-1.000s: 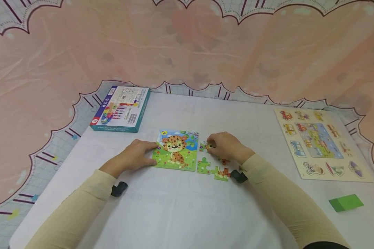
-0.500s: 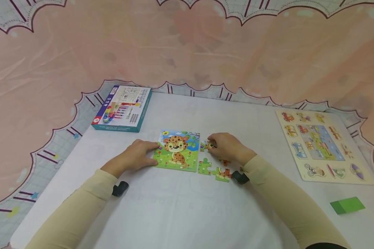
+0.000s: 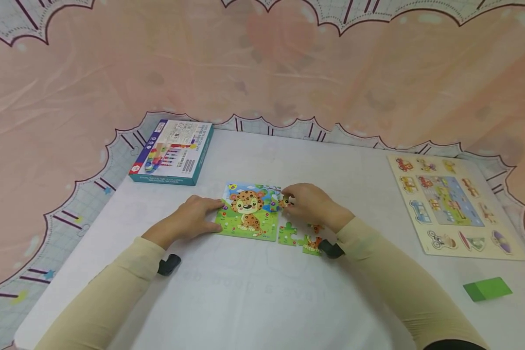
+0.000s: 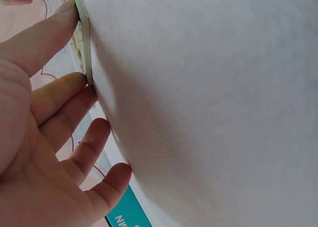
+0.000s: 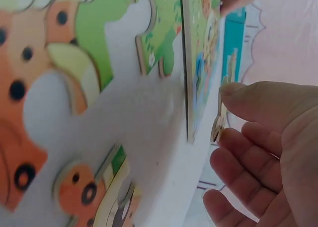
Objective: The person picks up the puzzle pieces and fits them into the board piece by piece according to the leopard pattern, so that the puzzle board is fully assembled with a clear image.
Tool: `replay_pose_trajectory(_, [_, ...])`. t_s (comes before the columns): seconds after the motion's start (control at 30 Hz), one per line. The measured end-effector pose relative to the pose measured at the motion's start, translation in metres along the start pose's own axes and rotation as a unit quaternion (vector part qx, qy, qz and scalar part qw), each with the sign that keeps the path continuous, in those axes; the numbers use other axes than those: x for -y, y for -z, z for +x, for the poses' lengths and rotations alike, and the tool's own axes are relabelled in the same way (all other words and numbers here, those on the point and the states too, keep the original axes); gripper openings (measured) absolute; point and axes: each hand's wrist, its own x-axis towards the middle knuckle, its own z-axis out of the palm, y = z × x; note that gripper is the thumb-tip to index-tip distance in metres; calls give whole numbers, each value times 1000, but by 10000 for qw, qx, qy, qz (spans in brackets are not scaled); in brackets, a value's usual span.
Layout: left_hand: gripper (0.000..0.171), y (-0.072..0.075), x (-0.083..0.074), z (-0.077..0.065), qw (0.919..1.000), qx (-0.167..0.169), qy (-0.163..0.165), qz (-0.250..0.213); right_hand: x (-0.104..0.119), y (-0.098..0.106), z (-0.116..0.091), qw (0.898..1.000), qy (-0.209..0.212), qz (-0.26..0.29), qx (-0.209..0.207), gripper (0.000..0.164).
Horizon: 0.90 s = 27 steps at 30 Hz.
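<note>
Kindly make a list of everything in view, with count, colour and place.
Leopard board: 1, multicoloured, table middle
Held piece: 1, multicoloured, in right hand
Loose pieces: at least 3, green and orange, right of leopard board
Box: 1, teal and white, far left
Picture board: 1, cream, right side
Block: 1, green, near right
Table: 1, white, underneath
Backdrop: 1, peach, behind table
Devices: 2, black, on wrists
Sleeves: 2, beige, arms
Left hand: 1, bare, at leopard board's edge
Right hand: 1, bare, pinching piece

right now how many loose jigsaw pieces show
4 visible: held piece in the right hand, grass piece beside the leopard picture, leopard-body piece right of that, ear piece beyond; more may be hidden.
</note>
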Motion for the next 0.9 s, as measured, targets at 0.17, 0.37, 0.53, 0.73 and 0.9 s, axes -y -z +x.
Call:
replay_pose_trajectory(0.17, [69,0,1,-1,10000,10,16,0,8,-3,4,10000,57,4,50,49])
replay_pose_trajectory(0.37, [68,2,-1,-2,10000,18,-9,26,17,-6,8,9996,87,268,87,49])
replay_pose_trajectory(0.53, [68,2,-2,-1,10000,31,-15,36,25,-8,13,9989,140,408,169,47])
replay_pose_trajectory(0.73, [68,1,-1,0,10000,-4,-49,29,31,-15,20,9988,273,379,175,47])
replay_pose_trajectory(0.9, [68,1,0,0,10000,-17,-86,31,35,-19,26,9986,323,374,214,48])
